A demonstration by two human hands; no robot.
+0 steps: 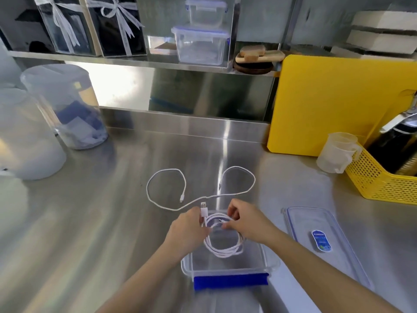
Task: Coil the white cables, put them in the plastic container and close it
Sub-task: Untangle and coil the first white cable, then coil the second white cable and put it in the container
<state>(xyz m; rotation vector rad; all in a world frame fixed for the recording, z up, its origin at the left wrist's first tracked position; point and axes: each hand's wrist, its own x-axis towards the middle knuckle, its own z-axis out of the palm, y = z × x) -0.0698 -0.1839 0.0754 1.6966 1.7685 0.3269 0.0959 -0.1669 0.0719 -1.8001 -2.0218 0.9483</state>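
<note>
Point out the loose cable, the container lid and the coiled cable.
loose cable [147,190]: head view, left bend of its loop.
container lid [300,222]: head view, bare clear panel.
coiled cable [222,253]: head view, bottom of coil.

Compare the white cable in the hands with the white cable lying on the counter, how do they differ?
The coiled cable is wound into tight stacked loops; the loose cable sprawls in two wide open loops. The coiled cable is held by the left hand and right hand above the open plastic container; the loose cable lies untouched on the steel counter behind it. Both are thin and white.
</note>
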